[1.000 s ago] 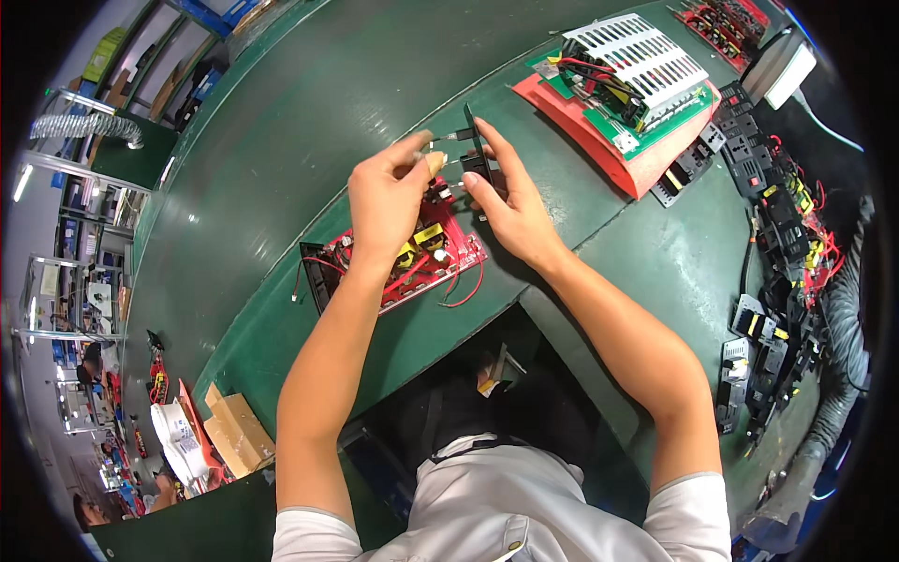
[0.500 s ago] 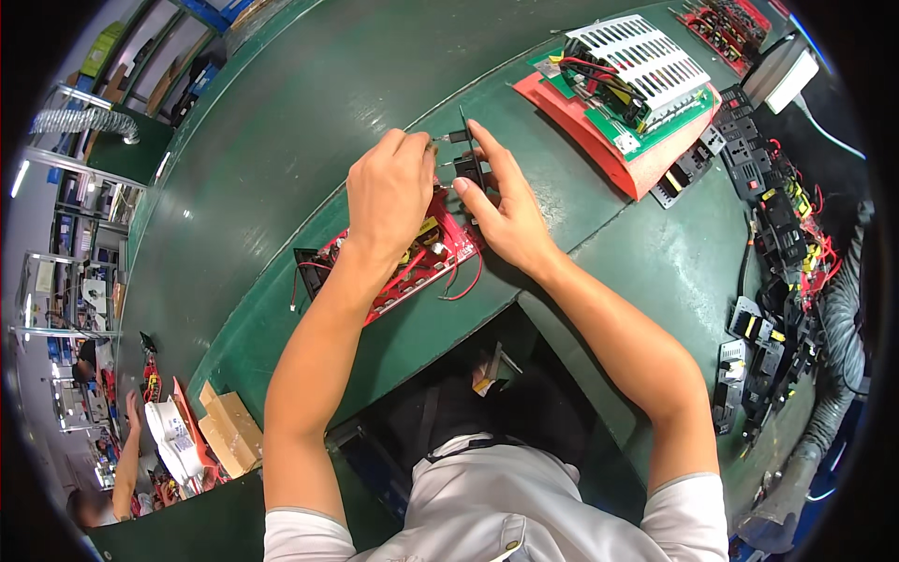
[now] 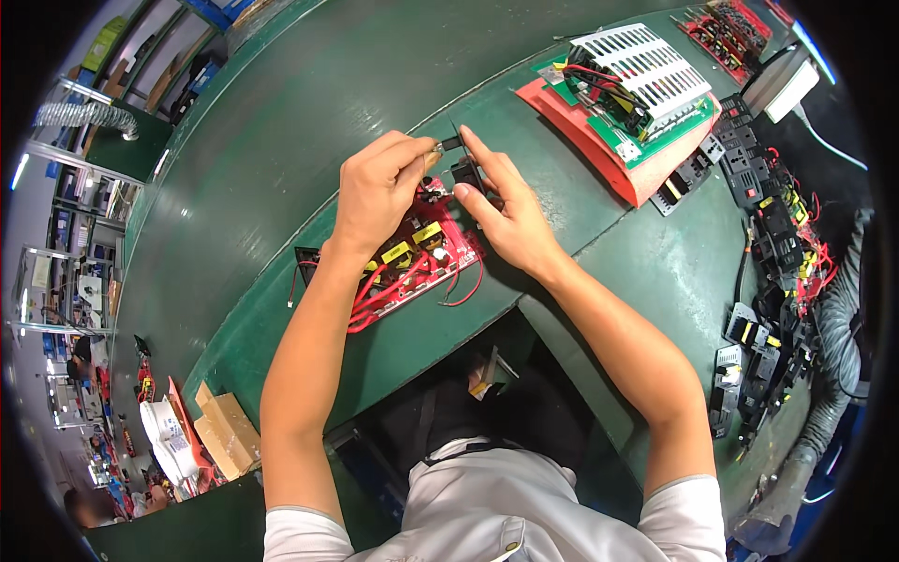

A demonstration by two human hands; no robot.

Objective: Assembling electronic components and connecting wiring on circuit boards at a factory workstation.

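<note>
My right hand [image 3: 513, 211] grips a black plastic panel [image 3: 465, 172] that stands on edge, its thumb on the near side and fingers on the other. Blocks with small metal terminals jut leftward from the panel. My left hand [image 3: 376, 195] is closed in a pinch by the panel's upper terminal; what its fingertips hold is too small to make out. Beneath both hands lies a red circuit board [image 3: 454, 225] with yellow-wrapped transformers and thick red wires. A black end piece [image 3: 305, 255] shows at the board's left, partly behind my left forearm.
A green circuit board [image 3: 665, 131] with a white slotted cover rests on a red sheet [image 3: 599, 150] at the upper right. Black socket panels [image 3: 744, 169] and wired parts line the right side, beside a grey flexible duct [image 3: 838, 328]. An open cardboard box [image 3: 227, 436] stands lower left.
My left hand has shifted slightly left and its fingertips have moved up to the panel's upper terminal. The panel tilts a little more. More of the red board shows.
</note>
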